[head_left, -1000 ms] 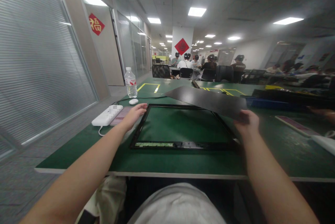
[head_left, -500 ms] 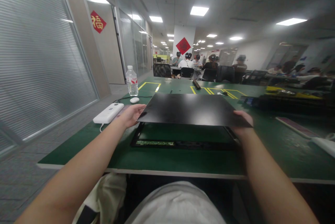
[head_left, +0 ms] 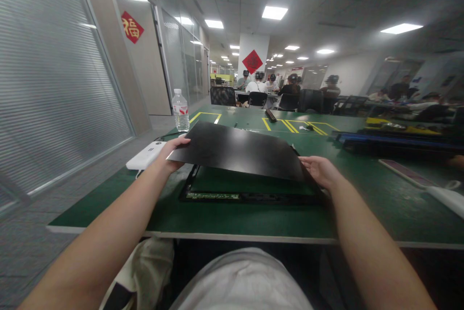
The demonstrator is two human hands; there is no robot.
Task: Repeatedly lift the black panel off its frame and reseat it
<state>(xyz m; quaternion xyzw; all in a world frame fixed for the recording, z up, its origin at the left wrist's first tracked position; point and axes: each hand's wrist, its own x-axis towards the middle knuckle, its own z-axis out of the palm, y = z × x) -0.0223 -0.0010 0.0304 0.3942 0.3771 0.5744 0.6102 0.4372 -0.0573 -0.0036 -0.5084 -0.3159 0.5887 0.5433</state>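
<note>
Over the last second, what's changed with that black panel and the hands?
The black panel swung from the right side to over the black frame, and its right edge has dropped to the frame. The left hand left the frame and took the panel's left corner; the right hand still holds its right edge. Frame, water bottle and green table stayed put.

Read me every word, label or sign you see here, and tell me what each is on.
"福", gold on the red diamond sign on the left wall.
Red diamond on the pillar: character too blurred to read.
Water bottle label: too small to read.
Black panel held by left hand and right hand: no text.
</note>
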